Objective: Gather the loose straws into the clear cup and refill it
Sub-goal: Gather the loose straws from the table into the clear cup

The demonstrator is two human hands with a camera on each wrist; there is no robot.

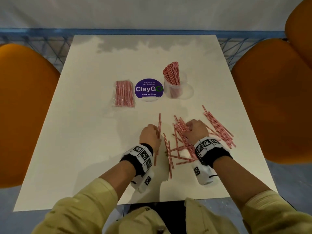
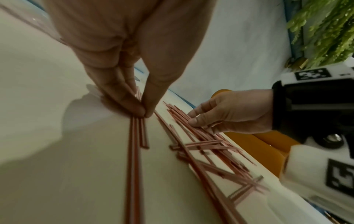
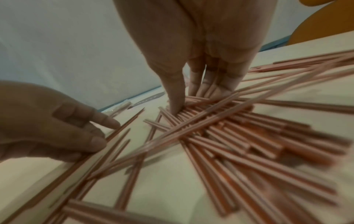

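Red-and-white striped loose straws (image 1: pixel 217 130) lie scattered on the white table (image 1: pixel 87 149) near its front right. My left hand (image 1: pixel 156 130) pinches a few straws (image 2: pixel 137 144) between thumb and fingertips (image 2: pixel 134 108), low on the table, left of the pile. My right hand (image 1: pixel 189 130) sits on the pile's middle, thumb and fingers (image 3: pixel 175 104) curled into a bunch of straws (image 3: pixel 220 124). The clear cup (image 1: pixel 175 88) stands upright beyond the hands, partly filled with straws. A sealed clear packet of straws (image 1: pixel 124 96) lies flat to its left.
A round purple "ClayGo" sticker (image 1: pixel 148 89) lies between packet and cup. Orange chairs (image 1: pixel 25 107) (image 1: pixel 273 102) flank the table on both sides. A blue-edged wall runs behind the far edge. Bare tabletop stretches along the left half.
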